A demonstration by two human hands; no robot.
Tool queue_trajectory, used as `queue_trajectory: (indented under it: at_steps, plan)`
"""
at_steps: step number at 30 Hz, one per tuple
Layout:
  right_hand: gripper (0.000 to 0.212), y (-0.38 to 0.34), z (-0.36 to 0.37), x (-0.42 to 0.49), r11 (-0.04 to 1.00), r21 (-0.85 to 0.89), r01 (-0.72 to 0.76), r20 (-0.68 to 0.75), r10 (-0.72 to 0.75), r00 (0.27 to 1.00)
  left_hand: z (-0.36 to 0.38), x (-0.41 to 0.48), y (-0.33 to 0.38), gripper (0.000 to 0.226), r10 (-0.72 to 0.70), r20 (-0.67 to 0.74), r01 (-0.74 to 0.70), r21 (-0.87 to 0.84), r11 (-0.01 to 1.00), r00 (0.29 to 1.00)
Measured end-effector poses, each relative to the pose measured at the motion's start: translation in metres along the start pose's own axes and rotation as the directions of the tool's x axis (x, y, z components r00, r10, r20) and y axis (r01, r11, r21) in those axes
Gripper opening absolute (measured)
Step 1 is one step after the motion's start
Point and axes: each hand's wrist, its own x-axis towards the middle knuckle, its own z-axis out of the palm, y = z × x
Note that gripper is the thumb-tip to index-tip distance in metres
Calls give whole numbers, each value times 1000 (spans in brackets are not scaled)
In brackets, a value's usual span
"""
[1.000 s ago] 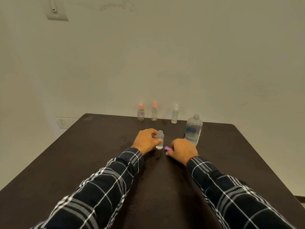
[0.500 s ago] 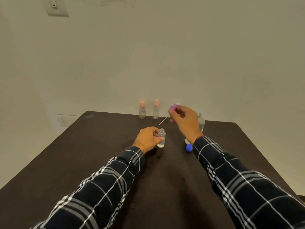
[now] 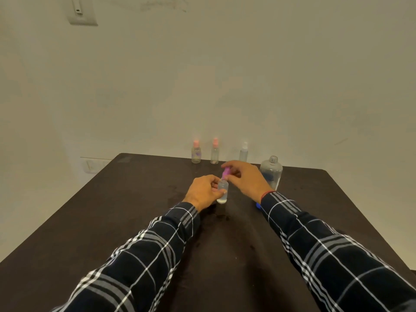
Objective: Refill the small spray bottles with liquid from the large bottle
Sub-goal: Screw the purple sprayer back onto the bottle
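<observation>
Two arms in dark plaid sleeves (image 3: 162, 251) reach forward from the near edge over a dark brown bench (image 3: 78, 233).

Toward the middle of the bench, the left hand (image 3: 203, 190) is curled around a small bottle (image 3: 222, 192), gripping it by its side. The bottle is clear, stands upright on the bench and has a little liquid at the bottom.

Directly above the bottle's open neck, the right hand (image 3: 246, 179) pinches a pink spray top (image 3: 225, 173) between thumb and fingertips. The top is blurred, and it is not possible to tell whether it touches the neck.

Under the right wrist, a blue cap (image 3: 258, 206) lies on the bench, partly hidden by the sleeve.

Just beyond the right hand stands the large bottle (image 3: 271, 172), clear, upright and uncapped, with a blue label.

Along the far edge of the bench, three more small spray bottles stand in a row. From left to right they are a pink-topped bottle (image 3: 196, 152), a second pink-topped bottle (image 3: 215, 152) and a white-topped bottle (image 3: 243, 152).

Behind the bench is a plain pale wall. It has a socket (image 3: 92, 166) low on the left and a switch plate (image 3: 82, 11) high up.
</observation>
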Motion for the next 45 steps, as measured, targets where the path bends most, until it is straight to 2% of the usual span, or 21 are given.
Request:
queue_trajectory:
  at_steps: [4,8,11,14,17,19,23,26,27,29,31,32,33,35,36,38,39,41,42,44,45]
  plan:
    - [25,-7,-1,10,982,-187,18,131,7,991,1,0,-1,30,1,14,-1,-14,1000,1000]
    - [13,-12,-4,20,953,-304,-11,114,47,992,1,1,-2,28,-14,5,14,-14,1000,1000]
    - [28,-15,-5,25,900,-435,-28,89,74,993,1,1,-1,22,-10,2,10,12,1000,1000]
    - [48,-16,-15,24,950,-313,-10,225,85,971,0,1,0,18,-13,13,13,13,1000,1000]
    - [40,-18,-26,20,960,-249,129,355,-33,934,1,2,-3,28,-13,16,13,-29,999,1000]
    - [32,-17,-26,22,933,-311,184,350,-68,934,2,2,-4,31,-12,15,12,-32,999,1000]
    - [15,-21,-14,28,885,-446,134,268,-11,963,1,1,-3,29,-17,19,17,-10,1000,1000]
    - [52,-19,-7,29,814,-579,45,137,43,990,0,1,-1,29,-15,12,15,38,999,1000]
    - [60,-20,-8,28,851,-525,18,122,54,991,0,1,0,31,-18,14,18,38,999,1000]
    - [49,-24,-14,27,941,-338,1,211,75,975,-1,1,-1,29,-28,12,28,21,999,1000]
    - [37,-27,-21,30,934,-336,124,387,17,922,0,2,-2,27,-38,11,38,10,999,999]
    - [34,-27,-22,32,915,-371,159,426,16,904,0,3,-1,28,-42,18,41,14,999,999]
    - [30,-26,-21,32,902,-400,162,419,23,908,0,3,-1,29,-44,26,44,15,999,999]
    - [18,-24,-16,34,888,-442,129,325,25,945,0,2,0,30,-45,28,45,11,999,999]
    - [18,-24,-13,33,875,-476,93,270,45,962,0,1,-1,28,-42,20,42,16,999,999]
    - [46,-20,-8,31,844,-535,28,182,82,980,-1,0,0,28,-22,7,22,42,999,1000]
    - [54,-17,-7,29,861,-509,-4,167,103,981,-1,0,0,32,-16,9,16,46,999,1000]
    - [44,-15,-11,27,940,-338,-39,228,122,966,-1,0,-1,32,-13,16,13,18,1000,1000]
    - [40,-15,-15,27,955,-296,-10,287,99,953,-1,1,-2,30,-14,19,14,-9,1000,1000]
    - [34,-15,-19,26,954,-293,67,339,38,940,0,1,-4,29,-18,26,19,-42,999,999]
    - [28,-13,-18,26,955,-289,61,315,34,949,1,1,-4,29,-17,28,19,-46,999,999]
